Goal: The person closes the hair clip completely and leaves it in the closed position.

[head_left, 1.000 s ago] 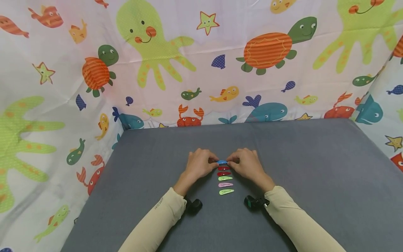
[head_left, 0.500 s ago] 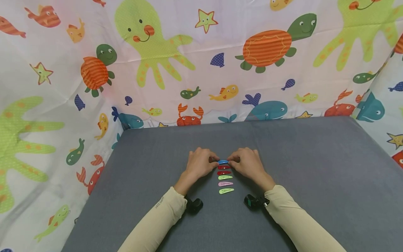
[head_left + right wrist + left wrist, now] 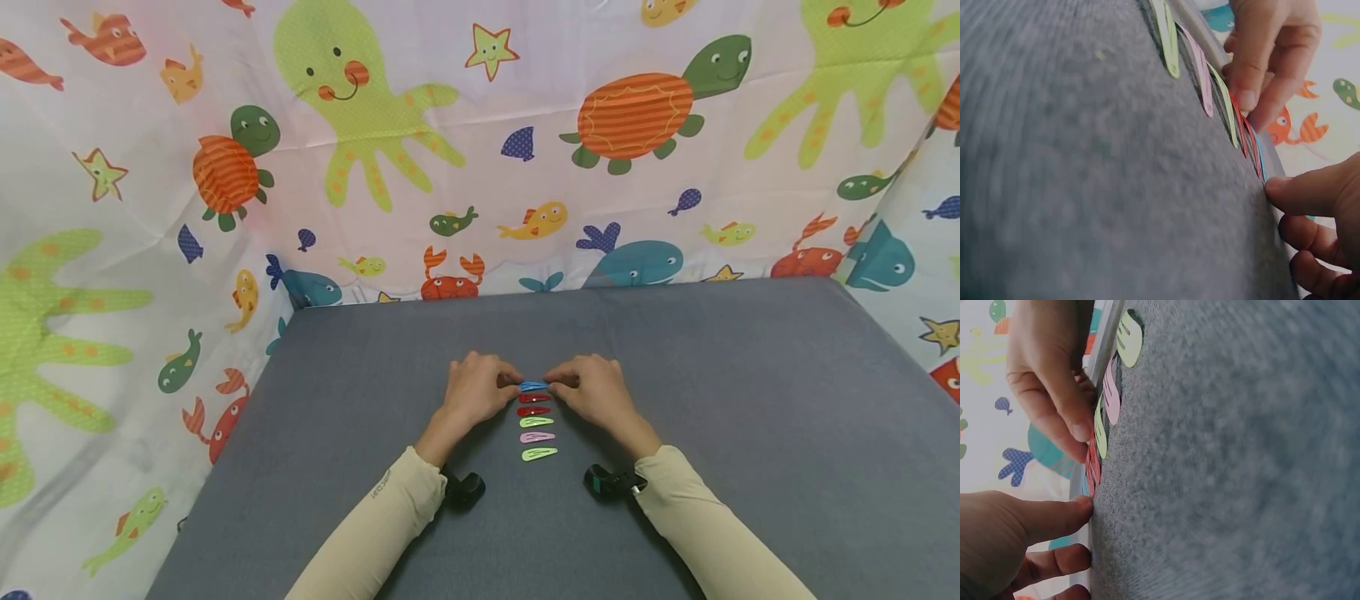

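A blue hair clip (image 3: 533, 386) lies crosswise at the far end of a column of snap hair clips. My left hand (image 3: 477, 390) pinches its left end between thumb and index finger. At the right end, the thumb and index fingertips of my right hand (image 3: 590, 392) hold the tip. Nearer to me come two red hair clips (image 3: 534, 411), a light green clip (image 3: 536, 422), a pink clip (image 3: 537, 437) and another light green clip (image 3: 539, 454). In the right wrist view my right thumb (image 3: 1285, 190) meets the blue clip's tip, while the left hand (image 3: 1272, 56) covers its other end.
A dark grey cloth (image 3: 712, 400) covers the table. Behind and to the left hangs a curtain (image 3: 480, 150) printed with sea animals. Black wrist cameras (image 3: 463, 492) sit beneath both wrists, on either side of the clip column.
My right hand has shifted slightly to the right, and more of the blue clip shows between the hands. My left hand stays nearly in place; the other clips keep their order.
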`<state>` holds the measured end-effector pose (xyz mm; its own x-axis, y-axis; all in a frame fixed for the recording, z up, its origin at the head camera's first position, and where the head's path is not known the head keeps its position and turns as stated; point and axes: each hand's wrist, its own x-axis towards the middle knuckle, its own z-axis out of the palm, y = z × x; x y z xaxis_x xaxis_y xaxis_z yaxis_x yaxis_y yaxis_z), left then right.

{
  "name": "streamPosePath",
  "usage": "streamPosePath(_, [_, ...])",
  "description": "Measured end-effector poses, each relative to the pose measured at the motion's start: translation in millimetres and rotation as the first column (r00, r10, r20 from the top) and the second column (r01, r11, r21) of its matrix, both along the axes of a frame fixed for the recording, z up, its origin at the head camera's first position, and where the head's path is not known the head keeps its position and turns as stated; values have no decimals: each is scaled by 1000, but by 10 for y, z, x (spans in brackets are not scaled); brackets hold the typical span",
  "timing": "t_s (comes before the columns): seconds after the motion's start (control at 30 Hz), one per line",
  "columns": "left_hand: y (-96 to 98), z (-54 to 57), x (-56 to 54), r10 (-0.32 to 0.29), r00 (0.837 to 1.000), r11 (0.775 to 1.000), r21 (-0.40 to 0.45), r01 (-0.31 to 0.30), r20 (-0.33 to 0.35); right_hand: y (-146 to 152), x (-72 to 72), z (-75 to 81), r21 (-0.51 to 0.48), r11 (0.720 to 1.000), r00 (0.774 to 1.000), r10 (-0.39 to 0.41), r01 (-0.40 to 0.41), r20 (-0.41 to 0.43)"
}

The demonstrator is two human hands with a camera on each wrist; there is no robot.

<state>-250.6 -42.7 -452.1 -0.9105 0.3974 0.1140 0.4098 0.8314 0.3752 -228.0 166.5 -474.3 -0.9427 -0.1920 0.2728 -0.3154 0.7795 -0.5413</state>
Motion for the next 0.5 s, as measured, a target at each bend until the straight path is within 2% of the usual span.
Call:
streamPosePath(0.2, [-29, -32, 9, 22, 999, 1000, 8, -22, 32, 92, -14, -63, -93, 995, 999, 32, -29, 32])
streamPosePath(0.5, [-56, -31, 19, 15, 995, 996, 82, -23, 97, 197, -40, -141, -226, 971, 996, 88, -81, 20])
